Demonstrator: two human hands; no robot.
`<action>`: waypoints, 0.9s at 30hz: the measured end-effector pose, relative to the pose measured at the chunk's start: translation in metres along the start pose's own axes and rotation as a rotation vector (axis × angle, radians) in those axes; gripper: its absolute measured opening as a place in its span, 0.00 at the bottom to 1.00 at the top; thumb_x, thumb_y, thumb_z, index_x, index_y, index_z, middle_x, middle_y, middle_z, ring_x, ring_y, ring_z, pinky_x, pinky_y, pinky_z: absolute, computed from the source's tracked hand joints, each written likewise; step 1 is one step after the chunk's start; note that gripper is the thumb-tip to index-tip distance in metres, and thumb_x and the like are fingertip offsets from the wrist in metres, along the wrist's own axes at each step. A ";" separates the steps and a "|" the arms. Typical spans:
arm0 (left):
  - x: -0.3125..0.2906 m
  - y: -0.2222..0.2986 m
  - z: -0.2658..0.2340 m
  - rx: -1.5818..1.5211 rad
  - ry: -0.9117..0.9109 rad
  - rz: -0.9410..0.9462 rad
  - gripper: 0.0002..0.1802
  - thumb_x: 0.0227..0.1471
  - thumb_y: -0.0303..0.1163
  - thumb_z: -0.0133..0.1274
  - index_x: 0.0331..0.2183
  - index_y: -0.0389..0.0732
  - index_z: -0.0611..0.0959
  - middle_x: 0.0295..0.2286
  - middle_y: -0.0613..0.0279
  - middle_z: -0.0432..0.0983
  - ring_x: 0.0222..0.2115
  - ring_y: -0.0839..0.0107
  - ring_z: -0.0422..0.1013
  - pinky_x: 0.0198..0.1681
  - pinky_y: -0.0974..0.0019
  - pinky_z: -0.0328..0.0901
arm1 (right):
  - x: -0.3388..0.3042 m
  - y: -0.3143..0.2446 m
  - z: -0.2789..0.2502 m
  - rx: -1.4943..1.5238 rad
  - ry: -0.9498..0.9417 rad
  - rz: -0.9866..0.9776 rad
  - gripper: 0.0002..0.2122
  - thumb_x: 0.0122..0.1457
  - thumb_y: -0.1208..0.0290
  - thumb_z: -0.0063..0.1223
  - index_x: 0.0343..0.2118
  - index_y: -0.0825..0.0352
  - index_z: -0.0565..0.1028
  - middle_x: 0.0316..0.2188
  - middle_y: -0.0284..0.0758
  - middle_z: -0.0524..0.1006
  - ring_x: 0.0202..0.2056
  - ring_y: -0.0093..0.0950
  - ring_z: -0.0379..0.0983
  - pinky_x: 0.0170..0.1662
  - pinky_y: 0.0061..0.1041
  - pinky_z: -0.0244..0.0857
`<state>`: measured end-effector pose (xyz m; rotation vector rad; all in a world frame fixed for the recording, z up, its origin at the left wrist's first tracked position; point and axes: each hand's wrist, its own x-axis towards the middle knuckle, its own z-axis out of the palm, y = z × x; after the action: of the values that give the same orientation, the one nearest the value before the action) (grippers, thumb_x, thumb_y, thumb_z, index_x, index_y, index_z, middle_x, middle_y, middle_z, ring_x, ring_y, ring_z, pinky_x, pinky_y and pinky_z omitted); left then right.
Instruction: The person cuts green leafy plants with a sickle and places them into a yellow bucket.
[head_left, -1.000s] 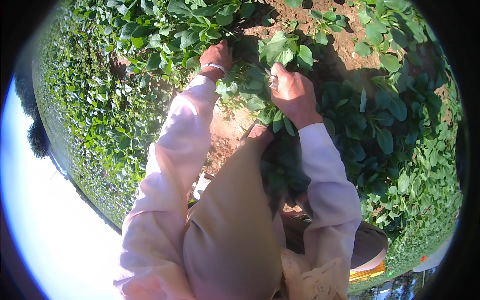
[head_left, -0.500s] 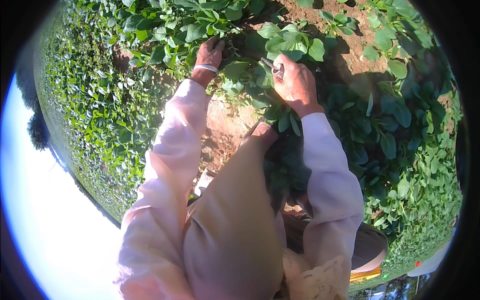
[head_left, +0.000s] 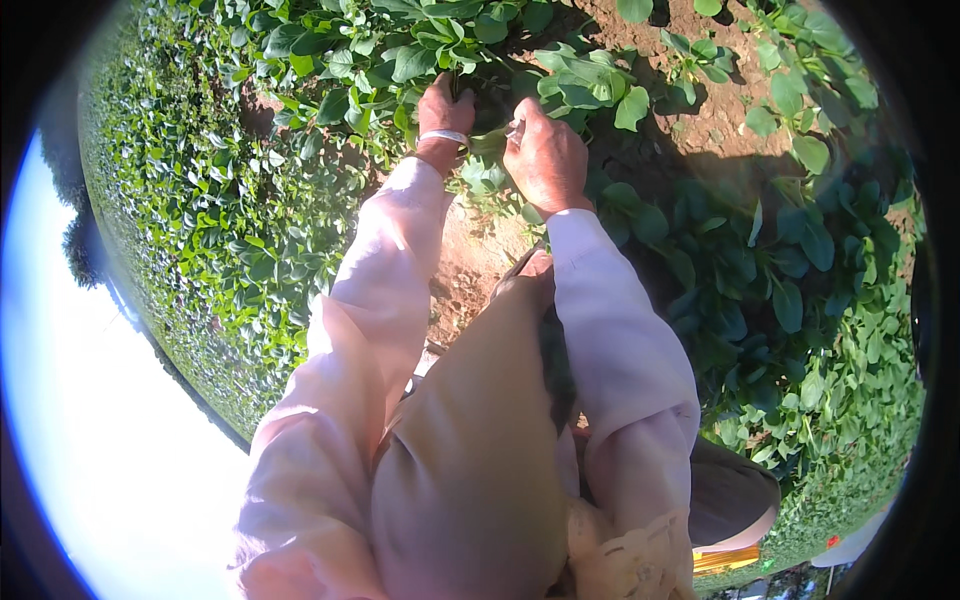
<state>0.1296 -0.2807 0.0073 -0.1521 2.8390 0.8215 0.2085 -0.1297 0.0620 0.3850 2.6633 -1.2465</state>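
Observation:
Among the leaves at the upper middle, my left hand (head_left: 442, 108), with a white band at the wrist, is closed at the base of a leafy green plant (head_left: 415, 62). Stems show between its thumb and fingers, though the fingertips are partly hidden. Just to its right, my right hand (head_left: 548, 160) is wrapped round a small hand tool (head_left: 516, 131). Only a short metallic-looking piece of the tool shows, so its exact kind is unclear. A broad-leaved plant (head_left: 590, 80) grows just beyond my right hand.
Dense low greenery (head_left: 200, 220) spreads along the left. Bare brown soil (head_left: 715, 120) shows at the upper right, and more soil (head_left: 475, 245) between my forearms. Shaded broad-leaved plants (head_left: 740, 250) grow on the right. My bent knee (head_left: 480, 420) in brown trousers lies between my arms.
Both hands have come closer together: my left has shifted slightly right, my right to the left. The dark tool end that stuck out from my right hand is now mostly out of sight.

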 end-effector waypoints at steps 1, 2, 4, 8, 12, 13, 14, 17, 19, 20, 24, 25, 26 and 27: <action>0.004 0.003 0.006 0.062 -0.019 -0.039 0.24 0.41 0.43 0.58 0.39 0.36 0.78 0.34 0.44 0.77 0.38 0.50 0.73 0.41 0.56 0.68 | -0.001 0.002 0.000 0.039 0.010 -0.010 0.08 0.49 0.70 0.53 0.31 0.63 0.67 0.20 0.39 0.76 0.26 0.41 0.75 0.28 0.40 0.68; 0.006 0.003 0.007 0.093 -0.065 -0.062 0.26 0.41 0.44 0.58 0.40 0.37 0.79 0.35 0.45 0.77 0.38 0.51 0.73 0.42 0.57 0.67 | -0.002 0.005 -0.002 0.021 -0.010 -0.030 0.08 0.49 0.70 0.53 0.31 0.63 0.68 0.20 0.39 0.76 0.26 0.41 0.75 0.28 0.40 0.68; 0.016 0.006 0.009 0.149 -0.152 -0.102 0.29 0.40 0.48 0.59 0.43 0.40 0.79 0.36 0.47 0.77 0.39 0.54 0.74 0.44 0.59 0.66 | -0.005 0.014 -0.014 -0.020 -0.043 -0.075 0.09 0.49 0.70 0.53 0.32 0.63 0.68 0.20 0.38 0.77 0.26 0.41 0.75 0.28 0.40 0.68; 0.013 0.010 0.017 0.195 -0.093 -0.126 0.31 0.38 0.52 0.60 0.41 0.40 0.81 0.35 0.49 0.78 0.37 0.54 0.74 0.43 0.59 0.68 | -0.025 0.022 -0.041 -0.073 -0.077 -0.070 0.11 0.51 0.69 0.52 0.38 0.61 0.68 0.19 0.40 0.76 0.24 0.42 0.75 0.28 0.40 0.68; 0.009 0.002 0.020 -0.042 -0.011 -0.164 0.19 0.40 0.42 0.60 0.35 0.42 0.83 0.30 0.52 0.79 0.31 0.57 0.76 0.39 0.61 0.68 | -0.008 0.011 -0.015 -0.099 -0.045 -0.019 0.12 0.49 0.68 0.53 0.37 0.63 0.69 0.19 0.42 0.76 0.25 0.44 0.75 0.29 0.41 0.68; 0.010 -0.010 0.021 -0.310 -0.049 -0.159 0.17 0.44 0.35 0.58 0.37 0.37 0.81 0.29 0.52 0.79 0.28 0.62 0.75 0.36 0.65 0.68 | -0.003 0.010 -0.010 0.002 -0.035 0.016 0.11 0.47 0.70 0.54 0.34 0.64 0.70 0.21 0.43 0.76 0.27 0.44 0.75 0.30 0.41 0.68; 0.010 -0.014 0.020 -0.755 -0.007 -0.249 0.16 0.47 0.30 0.56 0.39 0.31 0.79 0.28 0.53 0.79 0.26 0.66 0.73 0.34 0.69 0.67 | 0.000 0.012 -0.009 0.098 0.003 0.030 0.10 0.47 0.70 0.54 0.33 0.65 0.70 0.21 0.43 0.76 0.28 0.45 0.75 0.31 0.41 0.68; -0.003 0.005 -0.009 -0.815 -0.131 -0.225 0.13 0.51 0.29 0.51 0.37 0.29 0.78 0.26 0.55 0.78 0.23 0.68 0.72 0.30 0.67 0.67 | -0.006 0.031 -0.024 0.245 0.043 0.104 0.07 0.46 0.72 0.55 0.28 0.66 0.71 0.24 0.43 0.77 0.31 0.47 0.74 0.34 0.41 0.67; -0.007 0.007 -0.016 -0.265 -0.161 0.110 0.12 0.52 0.32 0.49 0.36 0.34 0.79 0.28 0.50 0.78 0.26 0.61 0.75 0.32 0.65 0.68 | -0.020 0.043 -0.047 0.130 0.003 0.100 0.09 0.45 0.73 0.55 0.31 0.63 0.71 0.24 0.42 0.77 0.31 0.46 0.74 0.34 0.40 0.67; -0.019 0.033 -0.027 -0.116 -0.215 0.177 0.12 0.52 0.33 0.48 0.35 0.36 0.80 0.30 0.49 0.78 0.29 0.58 0.75 0.33 0.65 0.68 | -0.027 0.050 -0.059 0.075 0.032 0.088 0.10 0.45 0.73 0.56 0.32 0.62 0.70 0.23 0.42 0.76 0.30 0.45 0.74 0.34 0.40 0.67; -0.059 0.042 -0.040 0.167 -0.483 0.713 0.12 0.49 0.35 0.51 0.38 0.46 0.81 0.38 0.61 0.76 0.40 0.60 0.72 0.38 0.62 0.68 | -0.049 0.059 -0.088 -0.069 -0.003 -0.079 0.08 0.48 0.72 0.54 0.32 0.60 0.69 0.18 0.40 0.73 0.25 0.44 0.72 0.30 0.42 0.65; -0.067 0.039 -0.041 0.272 -0.520 0.747 0.14 0.47 0.30 0.54 0.39 0.43 0.79 0.40 0.59 0.74 0.40 0.57 0.72 0.39 0.60 0.68 | -0.052 0.059 -0.094 -0.088 -0.046 -0.082 0.08 0.49 0.71 0.53 0.32 0.60 0.69 0.18 0.41 0.73 0.25 0.45 0.72 0.30 0.43 0.65; -0.072 0.030 -0.039 0.306 -0.489 0.744 0.14 0.46 0.31 0.54 0.39 0.43 0.80 0.42 0.62 0.73 0.41 0.59 0.71 0.39 0.58 0.67 | -0.056 0.056 -0.099 -0.106 -0.090 -0.085 0.07 0.50 0.71 0.52 0.32 0.60 0.69 0.17 0.41 0.73 0.25 0.45 0.71 0.29 0.43 0.65; -0.073 0.023 -0.042 0.407 -0.474 0.733 0.14 0.46 0.31 0.54 0.38 0.44 0.80 0.42 0.62 0.73 0.42 0.61 0.70 0.40 0.57 0.66 | -0.060 0.050 -0.104 -0.127 -0.117 -0.073 0.05 0.51 0.71 0.49 0.32 0.59 0.68 0.19 0.40 0.72 0.26 0.45 0.71 0.28 0.42 0.62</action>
<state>0.1915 -0.2801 0.0690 1.0350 2.4956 0.2823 0.2754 -0.0280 0.1076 0.1915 2.6599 -1.0757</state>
